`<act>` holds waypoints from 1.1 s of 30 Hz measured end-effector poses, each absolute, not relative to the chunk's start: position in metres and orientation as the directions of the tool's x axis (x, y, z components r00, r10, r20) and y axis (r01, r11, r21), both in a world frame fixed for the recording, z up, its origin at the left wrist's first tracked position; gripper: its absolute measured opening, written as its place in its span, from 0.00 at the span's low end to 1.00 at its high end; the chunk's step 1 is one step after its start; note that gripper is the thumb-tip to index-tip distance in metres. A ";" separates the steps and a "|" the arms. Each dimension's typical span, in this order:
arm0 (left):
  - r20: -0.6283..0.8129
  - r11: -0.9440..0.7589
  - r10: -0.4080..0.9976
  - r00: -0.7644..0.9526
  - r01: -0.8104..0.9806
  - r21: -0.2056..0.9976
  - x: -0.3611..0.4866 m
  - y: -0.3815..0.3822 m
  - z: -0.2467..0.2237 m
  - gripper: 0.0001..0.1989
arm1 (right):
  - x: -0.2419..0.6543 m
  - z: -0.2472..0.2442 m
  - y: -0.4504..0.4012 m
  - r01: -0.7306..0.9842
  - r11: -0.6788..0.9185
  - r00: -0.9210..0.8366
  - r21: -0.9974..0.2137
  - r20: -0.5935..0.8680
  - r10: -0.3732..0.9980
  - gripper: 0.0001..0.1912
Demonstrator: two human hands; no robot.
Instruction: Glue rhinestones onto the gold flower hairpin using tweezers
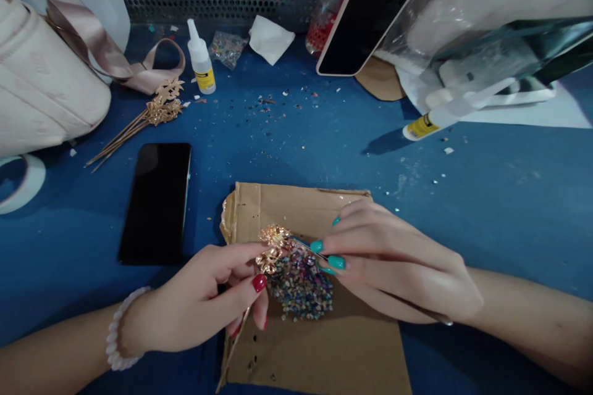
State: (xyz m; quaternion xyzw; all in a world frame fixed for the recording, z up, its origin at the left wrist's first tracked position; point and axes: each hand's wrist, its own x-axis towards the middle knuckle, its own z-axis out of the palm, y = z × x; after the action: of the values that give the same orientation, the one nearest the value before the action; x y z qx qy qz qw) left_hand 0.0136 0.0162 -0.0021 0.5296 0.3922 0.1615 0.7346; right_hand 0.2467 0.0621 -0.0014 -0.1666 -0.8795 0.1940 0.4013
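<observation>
Red-nailed, my left hand pinches a gold floral hairpin near its ornament, and the thin stick slants down below the fingers. My right hand, with teal nails, grips slim metal tweezers. Their tip is at the flower part of the hairpin; whether a bead is in it is too small to tell. Under both hands lies a cardboard sheet, bearing a heap of small multicoloured beads just right of the hairpin.
A black phone lies left of the cardboard. Behind are gold hairpins, an upright glue bottle, a bead bag and a tilted device. Another glue bottle leans at right. White tape sits far left.
</observation>
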 end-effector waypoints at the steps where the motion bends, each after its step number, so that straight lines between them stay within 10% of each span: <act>1: -0.404 0.388 0.654 0.640 0.176 0.905 0.014 0.016 -0.002 0.23 | 0.247 -0.001 0.062 0.137 0.870 -0.622 -0.474 0.642 0.448 0.07; 17: -0.408 0.421 0.698 0.589 0.123 0.899 0.015 0.013 -0.004 0.22 | 0.251 0.000 0.066 0.097 0.885 -0.622 -0.456 0.666 0.411 0.06; 33: -0.468 0.467 0.709 0.528 0.146 0.872 0.016 0.015 -0.001 0.19 | 0.247 -0.021 0.076 0.262 0.641 -0.565 -0.721 0.425 0.708 0.08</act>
State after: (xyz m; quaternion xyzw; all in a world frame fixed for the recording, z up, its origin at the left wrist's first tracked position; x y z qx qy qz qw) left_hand 0.0161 0.0155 -0.0005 0.4792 0.4461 0.1923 0.7310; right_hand 0.2472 0.0759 -0.0213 -0.2922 -0.8297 0.3064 0.3638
